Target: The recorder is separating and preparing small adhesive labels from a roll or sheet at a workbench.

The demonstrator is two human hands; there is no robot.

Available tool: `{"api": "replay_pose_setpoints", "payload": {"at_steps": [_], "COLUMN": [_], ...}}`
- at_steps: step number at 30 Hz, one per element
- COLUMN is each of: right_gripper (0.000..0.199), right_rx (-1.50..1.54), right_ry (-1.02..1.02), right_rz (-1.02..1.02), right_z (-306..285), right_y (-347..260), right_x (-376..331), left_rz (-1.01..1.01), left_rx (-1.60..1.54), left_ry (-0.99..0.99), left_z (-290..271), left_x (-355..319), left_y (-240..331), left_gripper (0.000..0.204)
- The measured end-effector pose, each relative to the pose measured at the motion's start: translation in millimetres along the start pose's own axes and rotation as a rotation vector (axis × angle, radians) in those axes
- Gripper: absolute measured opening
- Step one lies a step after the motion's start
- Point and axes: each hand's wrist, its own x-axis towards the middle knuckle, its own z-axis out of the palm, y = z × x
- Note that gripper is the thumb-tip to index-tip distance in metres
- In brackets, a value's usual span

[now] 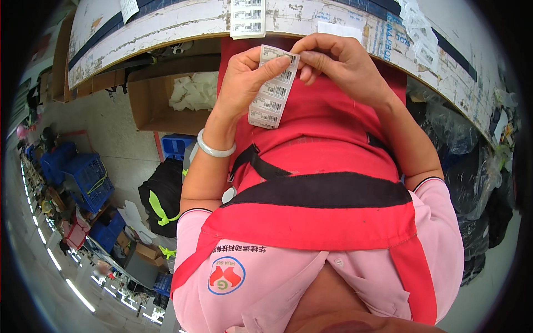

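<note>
A strip of white barcode labels [270, 100] hangs from my left hand [244, 75], pinched under the thumb near its upper end. My right hand [338, 61] meets the strip's upper right edge, thumb and forefinger pressed together there. Whether a single label or only the strip's edge is between those right fingertips is too small to tell. Both hands are in front of my red apron [316, 161], just short of the table's near edge. On the table beyond my left hand lies another stack of barcode labels [247, 22].
The worn white table [166, 33] curves across the top, with a plain paper slip [340, 31] and white plastic pieces [419, 33] on it. Below left is a cardboard box [150, 105] with crumpled paper. Blue crates [89, 180] stand farther left; plastic-wrapped bags [469, 166] sit at right.
</note>
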Motion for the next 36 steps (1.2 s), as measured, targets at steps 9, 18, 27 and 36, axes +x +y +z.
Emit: {"api": "replay_pose_setpoints", "payload": {"at_steps": [9,18,27,36], "right_gripper": [0.021,0.022,0.021,0.022], "right_rx": [0.011,0.024,0.319,0.152], "right_ry": [-0.008,-0.068,-0.11,0.207], "right_rz": [0.022,0.021,0.229,0.171], "right_z": [-1,-2,2,-2], "right_y": [0,-1,21,5], "right_x": [-3,-2,-6,-21], "left_rz": [-0.012,-0.027,0.105,0.079], "left_rx": [0.04,0.014,-0.029,0.077], "left_ry": [-0.04,-0.058,-0.011,0.055], "left_z": [-2,-4,13,15], "left_x": [0,-2,3,8], "left_y": [-1,-1,-2,-9], "left_gripper": [0.017,0.017,0.018,0.014]}}
